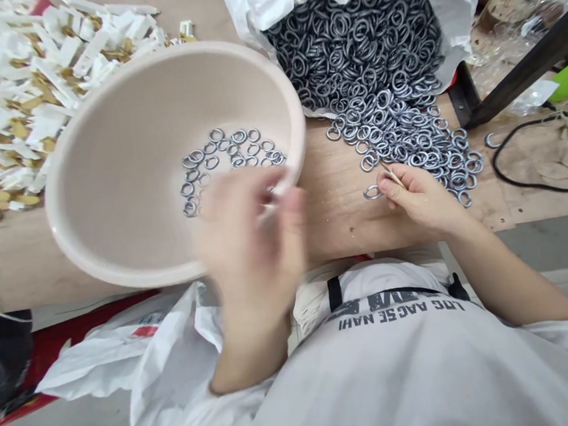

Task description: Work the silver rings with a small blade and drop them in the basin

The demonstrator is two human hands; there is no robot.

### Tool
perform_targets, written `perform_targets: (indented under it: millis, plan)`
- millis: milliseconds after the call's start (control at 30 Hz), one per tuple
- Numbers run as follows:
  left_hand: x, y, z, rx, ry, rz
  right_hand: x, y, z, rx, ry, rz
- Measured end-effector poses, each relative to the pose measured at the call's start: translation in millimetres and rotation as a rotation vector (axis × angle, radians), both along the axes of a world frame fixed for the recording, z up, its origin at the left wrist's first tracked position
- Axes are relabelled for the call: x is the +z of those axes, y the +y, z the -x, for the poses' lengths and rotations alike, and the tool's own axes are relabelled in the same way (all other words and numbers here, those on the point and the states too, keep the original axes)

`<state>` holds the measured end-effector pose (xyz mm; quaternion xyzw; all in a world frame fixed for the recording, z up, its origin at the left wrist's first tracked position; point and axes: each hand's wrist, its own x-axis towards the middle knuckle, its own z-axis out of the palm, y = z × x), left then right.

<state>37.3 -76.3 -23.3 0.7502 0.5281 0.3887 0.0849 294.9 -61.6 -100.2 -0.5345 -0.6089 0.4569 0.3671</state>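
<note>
My left hand [253, 233], smeared by motion, is over the right side of a large beige basin [102, 157]. Something pale shows between its thumb and fingers, too blurred to name. Several grey metal rings [216, 136] lie on the basin floor beyond that hand. To the right, my right hand [417, 193] is closed in a pinch on a thin, pale pointed stick [391, 176]. A single ring [372, 192] is right at its fingertips; whether the fingers grip it, I cannot tell. Behind this hand, a heap of loose rings [401, 128] spreads over the wooden table [332, 195].
A white sack [244, 9] full of darker rings [358, 45] lies open at the back. White and gold pieces [42, 95] are piled at left. A dark metal bar [531, 62], a black cable [537, 185] and clear plastic [507, 84] are at right. White bags [173, 364] hang below.
</note>
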Motion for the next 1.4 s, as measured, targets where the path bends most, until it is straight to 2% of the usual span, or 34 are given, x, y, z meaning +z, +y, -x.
perform_targets:
  millis: [33, 67, 167, 267, 400, 533, 667, 767, 933, 1067, 1167, 1267, 1300, 1400]
  plan:
    - [-8.3, -2, -16, -0.178, 0.015, 0.006, 4.2, -3, 3, 0.029, 0.106, 0.049]
    - [-17.5, -2, -32, -0.287, 0.009, 0.078, 8.3, -6, 6, 0.047, 0.183, 0.081]
    - [-45.1, 2, -65, -0.302, -0.125, 0.322, 17.4, -17, 14, 0.001, 0.275, 0.070]
    - [-63.7, 2, -79, -0.312, -0.494, 0.561, 18.6, -26, 20, -0.082, 0.275, -0.012]
    - [-72.2, -4, -88, -0.339, -0.995, 0.831, 12.1, -27, 22, -0.112, 0.229, -0.084]
    - [-72.2, -4, -94, -0.334, -1.210, 0.962, 10.1, -24, 16, -0.112, 0.096, -0.161]
    - [-69.8, -1, -96, -0.270, -1.294, 1.016, 12.7, -29, 12, 0.009, -0.267, -0.366]
    - [-67.9, -2, -98, -0.218, -1.325, 1.020, 11.4, -33, 12, 0.047, -0.419, -0.427]
    - [-69.5, -3, -100, -0.197, -1.352, 1.054, 8.0, -36, 15, 0.053, -0.460, -0.427]
    - [-74.5, 0, -97, -0.221, -1.380, 1.102, 3.3, -34, 21, 0.059, -0.382, -0.373]
    - [-76.6, -3, -92, -0.246, -1.385, 1.112, -3.1, -20, 19, -0.033, -0.398, -0.334]
    - [-80.0, -9, -84, -0.319, -1.353, 1.138, -6.3, 6, 8, -0.266, -0.596, -0.243]
    - [-82.0, -11, -81, -0.323, -1.343, 1.141, -6.4, 15, 5, -0.302, -0.702, -0.234]
    - [-89.5, -9, -69, -0.264, -1.302, 1.102, -5.9, 37, 5, -0.186, -0.950, -0.262]
